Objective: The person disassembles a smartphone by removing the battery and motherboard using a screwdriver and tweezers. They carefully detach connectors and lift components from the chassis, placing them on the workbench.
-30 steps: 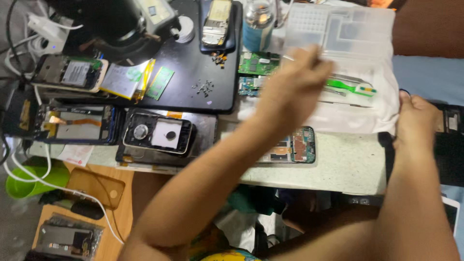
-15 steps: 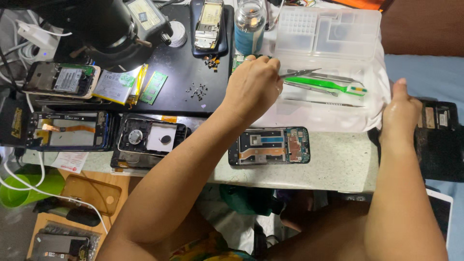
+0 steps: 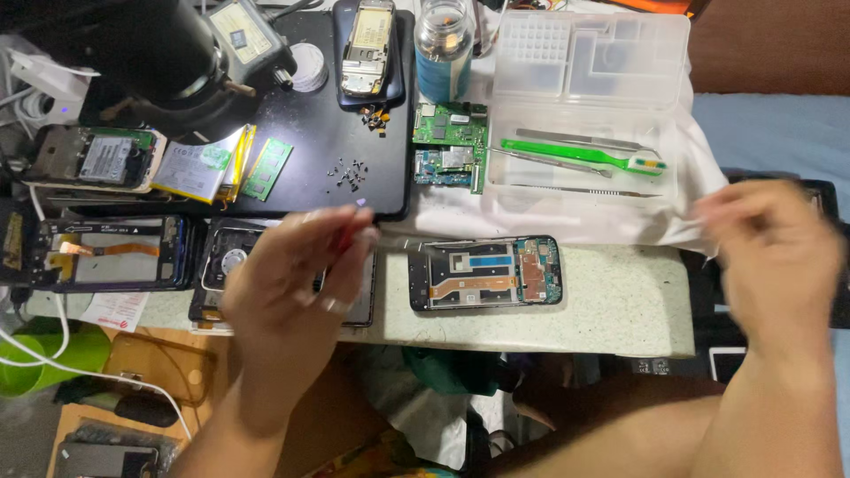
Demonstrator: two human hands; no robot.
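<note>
My left hand hovers over the front of the bench, above a dismantled phone frame. Its fingers are closed around a small red-handled tool. An opened phone with its orange flex cable and boards showing lies face down just right of that hand. My right hand is blurred by motion at the right, beside the edge of the white cloth; its grip cannot be made out.
A clear plastic tray holds a green toothbrush and tweezers. Green circuit boards and a bottle stand left of it. A black mat carries loose screws. A microscope and more opened phones fill the left.
My left hand has come back from the clear tray to the front left, now with the red tool. My right hand has lifted off the cloth edge and is moving.
</note>
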